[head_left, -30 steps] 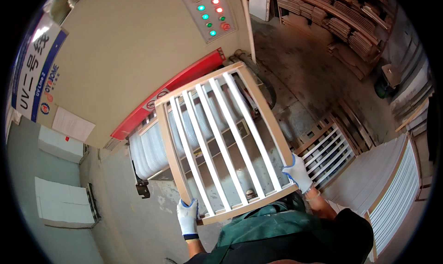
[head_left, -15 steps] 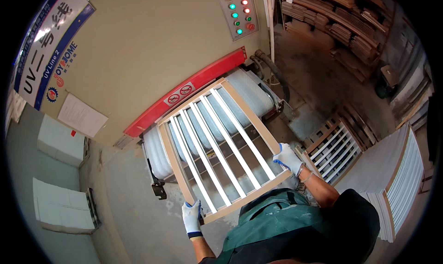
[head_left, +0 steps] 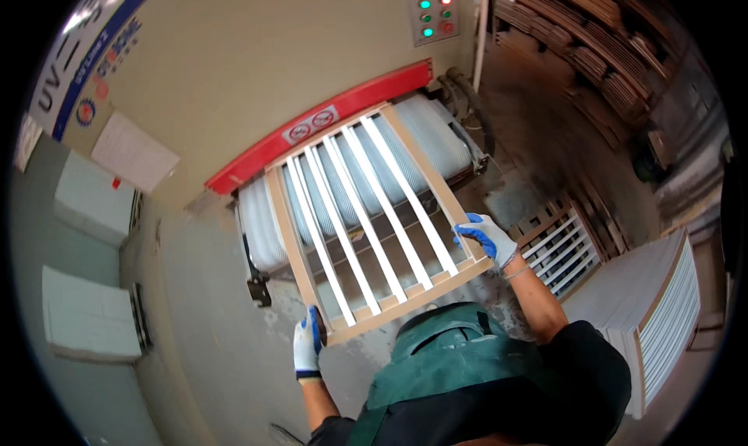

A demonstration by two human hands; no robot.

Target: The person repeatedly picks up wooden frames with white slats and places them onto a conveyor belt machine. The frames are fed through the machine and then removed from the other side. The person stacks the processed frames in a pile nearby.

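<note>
A slatted frame (head_left: 405, 304) with tan rails and white slats is tilted in front of me, its far end over the mesh-patterned belt (head_left: 448, 146) of a beige machine, near a red guard bar (head_left: 382, 90). Gripping the near left corner is my left hand (head_left: 308, 345), in a white glove with blue palm. My right hand (head_left: 491, 239), gloved alike, holds the right rail close to the near right corner, blue fingertips over the wood. The undersides of both grips are hidden.
A control panel (head_left: 434, 11) with lit buttons is on the machine. At right stand a stack of white-edged panels (head_left: 615, 298) and more slatted frames (head_left: 565, 251) low down. Board stacks (head_left: 592, 33) fill the upper right; white stacks (head_left: 86, 313) stand on the left.
The frame has moved forward, further over the belt toward the guard bar, both hands going with it. My right hand's fingers now reach over the rail. The view has shifted somewhat.
</note>
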